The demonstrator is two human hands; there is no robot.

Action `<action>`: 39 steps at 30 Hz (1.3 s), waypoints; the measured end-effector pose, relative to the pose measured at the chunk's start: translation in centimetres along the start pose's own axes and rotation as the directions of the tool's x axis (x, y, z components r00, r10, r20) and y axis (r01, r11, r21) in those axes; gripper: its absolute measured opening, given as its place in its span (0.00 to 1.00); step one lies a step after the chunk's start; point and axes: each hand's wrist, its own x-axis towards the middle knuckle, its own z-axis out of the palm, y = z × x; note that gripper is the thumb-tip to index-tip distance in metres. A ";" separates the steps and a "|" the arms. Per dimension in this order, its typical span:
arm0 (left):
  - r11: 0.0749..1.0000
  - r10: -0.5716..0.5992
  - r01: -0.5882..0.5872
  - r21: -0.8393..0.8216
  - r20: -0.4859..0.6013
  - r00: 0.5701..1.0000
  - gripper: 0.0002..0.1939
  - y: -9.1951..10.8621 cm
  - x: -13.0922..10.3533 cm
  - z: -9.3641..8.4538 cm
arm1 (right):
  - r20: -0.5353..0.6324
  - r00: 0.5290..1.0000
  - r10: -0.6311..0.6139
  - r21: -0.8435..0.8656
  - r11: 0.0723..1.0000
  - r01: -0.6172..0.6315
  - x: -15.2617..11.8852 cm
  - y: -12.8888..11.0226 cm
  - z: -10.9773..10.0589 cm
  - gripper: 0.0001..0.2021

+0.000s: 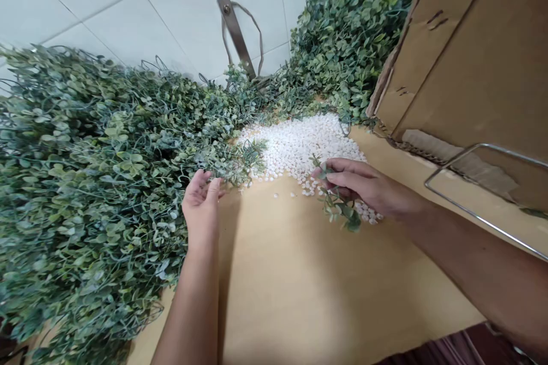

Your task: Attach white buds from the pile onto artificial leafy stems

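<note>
My right hand [342, 179] is closed on a small green leafy sprig [342, 210], which hangs below the fingers over the wooden table. My left hand [203, 189] is at the right edge of the big heap of green leafy stems [120, 148], its fingers curled and partly apart; whether they touch a stem cannot be made out. Between and beyond my hands lies a spread of small white pieces [303, 140]. A smaller tuft of leaves [252, 155] lies at its left side.
Another leafy pile [351, 34] stands at the back right, beside a cardboard box [479, 68]. A bent metal wire frame [483, 214] is at the right. A metal strip with a cord loop [237, 34] leans near the tiled wall [180, 17]. The wooden table [274, 285] lies below.
</note>
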 end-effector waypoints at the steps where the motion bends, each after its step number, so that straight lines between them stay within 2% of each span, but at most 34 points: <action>1: 0.991 0.089 -0.088 0.103 -0.005 0.996 0.27 0.1 -0.1 -0.3 | -0.005 1.000 -0.007 -0.012 1.000 0.006 0.0 0.1 0.0 0.13; 3: 0.897 0.314 -0.306 0.319 0.028 0.949 0.26 0.6 -0.7 -0.7 | -0.016 1.000 -0.014 -0.049 0.999 0.013 0.1 0.5 0.2 0.16; 4: 0.820 0.418 -0.414 0.395 0.080 0.905 0.23 0.9 -1.2 -0.7 | -0.014 1.000 -0.017 -0.068 0.998 0.016 0.1 0.7 0.3 0.17; 5: 0.755 0.469 -0.498 0.427 0.180 0.865 0.17 1.2 -1.8 -0.6 | -0.012 1.000 -0.019 -0.077 0.997 0.018 0.2 0.9 0.4 0.18; 6: 0.713 0.483 -0.565 0.415 0.294 0.825 0.10 1.4 -2.3 -0.3 | -0.011 1.000 -0.016 -0.076 0.997 0.016 0.2 1.2 0.5 0.18; 7: 0.698 0.446 -0.605 0.383 0.429 0.786 0.06 1.4 -2.9 0.1 | -0.013 1.000 -0.009 -0.067 0.998 0.008 0.2 1.4 0.6 0.18; 8: 0.695 0.392 -0.626 0.354 0.543 0.742 0.07 1.3 -3.5 0.5 | -0.018 1.000 -0.002 -0.053 0.999 0.001 0.3 1.6 0.8 0.18; 10: 0.691 0.294 -0.635 0.345 0.668 0.684 0.09 0.7 -4.3 1.4 | -0.018 1.000 0.006 -0.035 0.999 -0.007 0.2 1.9 1.1 0.17; 12: 0.674 0.221 -0.633 0.381 0.713 0.665 0.11 -0.1 -4.7 2.1 | 0.000 1.000 0.013 -0.038 0.999 -0.013 0.2 2.0 1.4 0.16; 14: 0.652 0.176 -0.630 0.421 0.724 0.667 0.11 -0.9 -4.6 2.5 | 0.025 0.999 0.032 -0.038 0.999 -0.031 0.0 1.9 1.6 0.16; 18: 0.649 0.181 -0.618 0.444 0.699 0.692 0.09 -1.5 -4.2 2.6 | 0.074 0.997 0.025 -0.005 1.000 -0.025 -0.3 1.5 2.0 0.16; 20: 0.716 0.181 -0.561 0.416 0.665 0.724 0.07 -1.5 -4.3 2.7 | 0.095 0.995 0.013 0.027 1.000 -0.016 -0.4 1.3 2.1 0.16; 21: 0.779 0.159 -0.491 0.390 0.635 0.756 0.06 -1.4 -4.4 2.8 | 0.107 0.994 0.019 0.044 0.999 -0.024 -0.4 1.3 2.1 0.16; 22: 0.855 0.111 -0.382 0.351 0.596 0.795 0.05 -1.3 -4.6 2.9 | 0.121 0.992 0.029 0.061 0.997 -0.037 -0.5 1.2 2.1 0.16; 24: 0.972 -0.056 -0.071 0.223 0.517 0.854 0.05 -0.9 -5.0 3.2 | 0.156 0.986 0.051 0.087 0.994 -0.065 -0.5 1.2 2.2 0.17; 25: 0.985 -0.156 0.097 0.143 0.494 0.855 0.07 -0.6 -5.2 3.3 | 0.177 0.982 0.063 0.095 0.992 -0.080 -0.5 1.3 2.2 0.17; 26: 0.967 -0.245 0.244 0.066 0.489 0.837 0.09 -0.3 -5.5 3.4 | 0.193 0.979 0.071 0.100 0.991 -0.091 -0.4 1.4 2.3 0.17; 27: 0.934 -0.311 0.357 0.003 0.499 0.809 0.11 0.1 -5.7 3.5 | 0.206 0.976 0.075 0.104 0.990 -0.098 -0.4 1.5 2.3 0.17; 29: 0.866 -0.383 0.495 -0.073 0.539 0.750 0.13 0.7 -6.1 3.6 | 0.213 0.974 0.077 0.103 0.990 -0.100 -0.3 1.9 2.5 0.16; 31: 0.826 -0.407 0.556 -0.095 0.581 0.704 0.15 1.0 -6.5 3.7 | 0.204 0.978 0.053 0.076 0.995 -0.070 -0.2 2.2 2.7 0.15; 34: 0.824 -0.397 0.562 -0.071 0.636 0.662 0.13 1.1 -7.0 4.1 | 0.191 0.981 -0.038 -0.010 0.999 0.041 -0.2 2.6 3.0 0.11; 36: 0.836 -0.385 0.546 -0.049 0.657 0.648 0.10 1.0 -7.1 4.2 | 0.182 0.979 -0.092 -0.084 0.990 0.109 -0.2 2.6 3.2 0.09; 39: 0.841 -0.377 0.539 -0.045 0.665 0.644 0.11 1.0 -7.1 4.3 | 0.167 0.980 -0.112 -0.184 0.972 0.143 -0.2 2.6 3.3 0.09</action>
